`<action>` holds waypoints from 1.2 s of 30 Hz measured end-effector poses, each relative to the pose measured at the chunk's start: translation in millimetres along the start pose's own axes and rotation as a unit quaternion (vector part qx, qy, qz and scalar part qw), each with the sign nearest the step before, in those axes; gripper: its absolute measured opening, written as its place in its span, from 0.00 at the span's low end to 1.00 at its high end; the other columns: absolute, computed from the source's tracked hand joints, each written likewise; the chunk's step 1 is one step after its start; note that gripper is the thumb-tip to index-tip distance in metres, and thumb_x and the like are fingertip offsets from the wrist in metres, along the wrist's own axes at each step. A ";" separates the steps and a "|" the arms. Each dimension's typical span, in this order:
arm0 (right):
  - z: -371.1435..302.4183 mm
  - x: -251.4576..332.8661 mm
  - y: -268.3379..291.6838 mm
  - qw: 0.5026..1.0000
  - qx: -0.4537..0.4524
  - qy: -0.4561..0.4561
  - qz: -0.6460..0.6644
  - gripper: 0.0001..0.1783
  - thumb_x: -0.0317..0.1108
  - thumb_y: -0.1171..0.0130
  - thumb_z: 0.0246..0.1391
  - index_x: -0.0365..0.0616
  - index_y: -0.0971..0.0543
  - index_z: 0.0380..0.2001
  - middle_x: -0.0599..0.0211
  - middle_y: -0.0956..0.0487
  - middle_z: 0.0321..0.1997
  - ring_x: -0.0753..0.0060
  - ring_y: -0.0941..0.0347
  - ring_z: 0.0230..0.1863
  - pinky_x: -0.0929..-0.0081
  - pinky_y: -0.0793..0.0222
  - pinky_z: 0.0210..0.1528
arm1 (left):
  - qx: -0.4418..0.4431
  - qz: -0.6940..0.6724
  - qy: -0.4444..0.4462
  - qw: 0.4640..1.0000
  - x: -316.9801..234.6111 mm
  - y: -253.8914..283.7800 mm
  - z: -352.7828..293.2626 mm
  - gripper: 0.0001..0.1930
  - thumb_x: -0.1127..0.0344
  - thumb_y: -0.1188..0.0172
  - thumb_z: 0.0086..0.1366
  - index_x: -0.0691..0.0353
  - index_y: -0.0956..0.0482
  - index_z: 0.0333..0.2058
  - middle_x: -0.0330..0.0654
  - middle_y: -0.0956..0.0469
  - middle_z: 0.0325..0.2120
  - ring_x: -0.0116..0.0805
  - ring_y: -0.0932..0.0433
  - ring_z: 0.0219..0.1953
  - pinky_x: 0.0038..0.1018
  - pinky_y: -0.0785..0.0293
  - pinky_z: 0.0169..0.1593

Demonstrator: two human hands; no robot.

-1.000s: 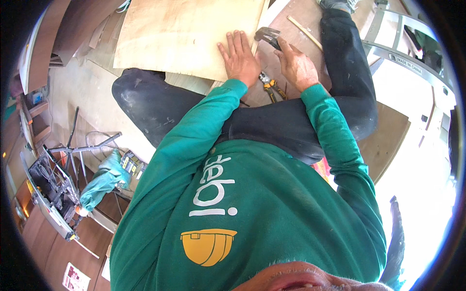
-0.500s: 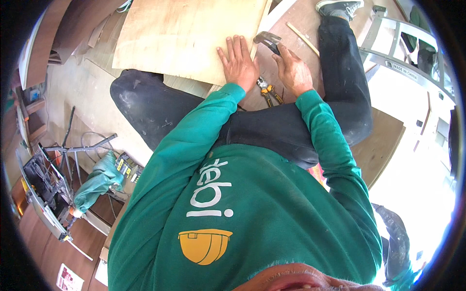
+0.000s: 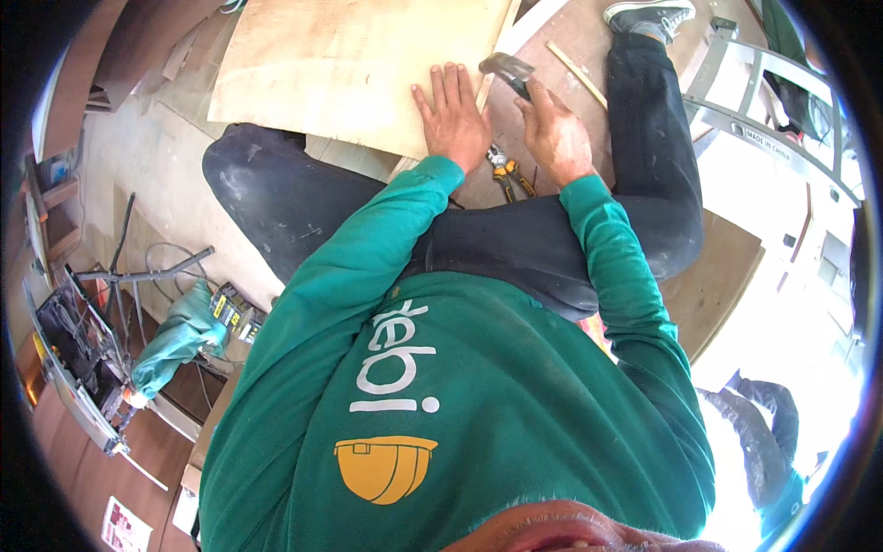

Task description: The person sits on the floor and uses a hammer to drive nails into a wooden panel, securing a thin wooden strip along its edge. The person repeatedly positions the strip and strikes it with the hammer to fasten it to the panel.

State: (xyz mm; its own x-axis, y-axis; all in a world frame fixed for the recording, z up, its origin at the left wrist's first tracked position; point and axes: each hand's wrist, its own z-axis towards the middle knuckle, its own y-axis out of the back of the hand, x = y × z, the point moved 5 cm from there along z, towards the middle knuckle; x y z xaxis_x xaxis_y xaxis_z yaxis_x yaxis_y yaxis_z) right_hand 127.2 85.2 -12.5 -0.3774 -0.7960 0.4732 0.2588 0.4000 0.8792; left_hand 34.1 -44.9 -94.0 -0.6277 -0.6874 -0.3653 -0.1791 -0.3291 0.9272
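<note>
My left hand [image 3: 452, 120] lies flat on a pale plywood panel [image 3: 322, 74], fingers spread near its right edge. In my right hand [image 3: 557, 140] is a claw hammer [image 3: 506, 67], gripped by its dark handle. The hammer's metal head is beside the panel's right edge, close to a thin wood strip [image 3: 484, 92]; whether it touches is not clear. Between my wrists, a pair of pliers [image 3: 506, 172] with yellow and black handles rests on the brown board below.
A narrow wood stick [image 3: 577, 72] lies by my outstretched leg. To the right stands a metal ladder [image 3: 736, 124]. A table saw with a green bag [image 3: 179, 336] is at the left. Another person's legs [image 3: 754, 428] show at lower right.
The view has shifted slightly. My hands, the hammer and the panel keep nearly the same positions. The person at lower right has moved, and more of their legs shows.
</note>
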 end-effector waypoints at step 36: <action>-5.4 -0.2 -12.1 0.998 0.045 -0.043 0.007 0.15 0.38 0.46 0.72 0.43 0.30 0.55 0.39 0.18 0.48 0.28 0.19 0.45 0.38 0.23 0.46 | -0.017 -0.001 -0.008 1.000 1.8 -3.6 0.2 0.44 0.50 0.41 0.71 0.70 0.45 0.76 0.56 0.46 0.77 0.60 0.55 0.81 0.70 0.65 0.77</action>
State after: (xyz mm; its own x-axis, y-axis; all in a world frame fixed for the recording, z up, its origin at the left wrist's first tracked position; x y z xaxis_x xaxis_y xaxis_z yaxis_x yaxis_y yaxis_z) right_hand 128.9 78.0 -23.5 -0.4495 -0.7505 0.4844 0.1855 0.4521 0.8725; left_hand 33.4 -44.8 -97.9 -0.6390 -0.6770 -0.3652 -0.1549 -0.3518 0.9232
